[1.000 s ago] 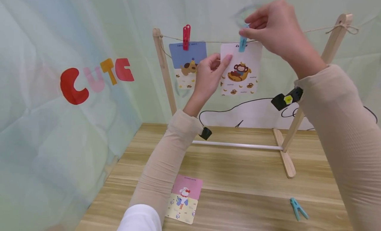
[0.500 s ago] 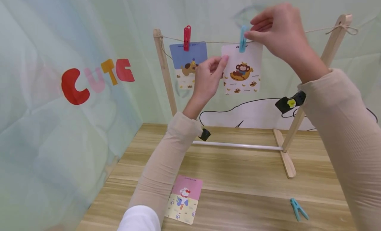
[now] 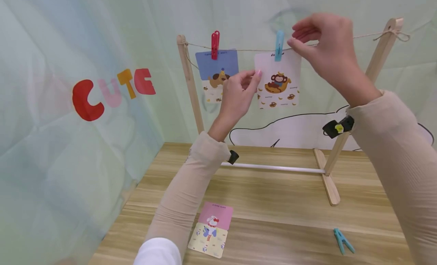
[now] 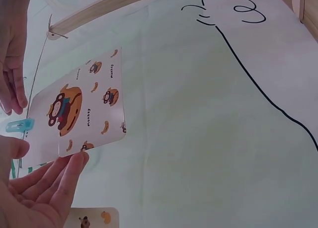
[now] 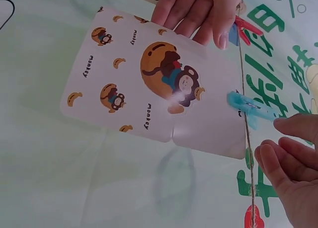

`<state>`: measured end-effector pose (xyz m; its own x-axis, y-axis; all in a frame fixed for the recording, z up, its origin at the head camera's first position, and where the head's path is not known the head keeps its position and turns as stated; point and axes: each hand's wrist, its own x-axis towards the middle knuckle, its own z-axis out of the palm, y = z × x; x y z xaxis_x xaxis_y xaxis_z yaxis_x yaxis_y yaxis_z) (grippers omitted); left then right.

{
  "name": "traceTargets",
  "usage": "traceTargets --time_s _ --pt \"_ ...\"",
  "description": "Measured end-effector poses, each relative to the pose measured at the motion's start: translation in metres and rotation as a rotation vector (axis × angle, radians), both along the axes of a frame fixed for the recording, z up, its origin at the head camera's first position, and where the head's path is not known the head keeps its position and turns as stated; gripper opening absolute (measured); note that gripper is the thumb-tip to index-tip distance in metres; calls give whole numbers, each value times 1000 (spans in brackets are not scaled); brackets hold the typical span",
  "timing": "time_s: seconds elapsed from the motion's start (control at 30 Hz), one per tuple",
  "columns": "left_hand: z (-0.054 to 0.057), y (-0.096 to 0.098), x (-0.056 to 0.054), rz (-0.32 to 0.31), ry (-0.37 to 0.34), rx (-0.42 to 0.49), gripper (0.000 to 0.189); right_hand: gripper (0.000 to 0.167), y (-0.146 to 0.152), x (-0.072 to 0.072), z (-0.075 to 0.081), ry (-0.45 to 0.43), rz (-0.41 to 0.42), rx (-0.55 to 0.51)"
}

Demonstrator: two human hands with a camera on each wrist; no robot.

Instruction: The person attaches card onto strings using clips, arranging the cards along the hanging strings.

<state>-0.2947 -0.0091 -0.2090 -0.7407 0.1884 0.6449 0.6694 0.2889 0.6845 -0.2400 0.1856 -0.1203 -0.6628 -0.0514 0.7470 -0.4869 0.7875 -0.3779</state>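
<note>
A white monkey card [image 3: 278, 81] hangs from a twine line [image 3: 250, 50], held at its top by a light blue clothespin [image 3: 279, 45]. My left hand [image 3: 235, 94] is at the card's left edge. In the left wrist view its straight fingers [image 4: 67, 186] reach the edge, while the thumb stands apart from them. My right hand [image 3: 329, 48] is beside the clothespin, thumb and fingers parted with nothing between them. In the right wrist view the right thumb [image 5: 298, 126] is close to the clothespin's handle end [image 5: 268, 111].
A dog card [image 3: 213, 69] hangs farther left from a red clothespin [image 3: 215, 44]. The line runs between posts [image 3: 382, 48] of a wooden stand. On the table [image 3: 273, 204] lie a pink and yellow rabbit card [image 3: 212, 229] and a teal clothespin [image 3: 343, 241].
My right hand has let go of the light blue clothespin and moved right and down. My left hand has eased back to the edge of the monkey card, which hangs by the clothespin.
</note>
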Motion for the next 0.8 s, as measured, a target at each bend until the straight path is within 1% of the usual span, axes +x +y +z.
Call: traceTargets --time_s 0.2,0.4,0.5,0.6,0.8 --pt "0 -2 1 12 6 -9 36 31 4 1 -9 83 12 32" --pt "-2 -4 1 10 14 -23 35 24 7 1 -15 198 77 38" --pt "-4 -6 1 11 17 -29 34 22 9 1 -19 235 101 49" --pt "-5 -8 1 10 18 -36 34 21 12 1 -22 243 107 55" --pt "-6 -10 0 7 27 -43 35 20 17 3 -26 215 101 62"
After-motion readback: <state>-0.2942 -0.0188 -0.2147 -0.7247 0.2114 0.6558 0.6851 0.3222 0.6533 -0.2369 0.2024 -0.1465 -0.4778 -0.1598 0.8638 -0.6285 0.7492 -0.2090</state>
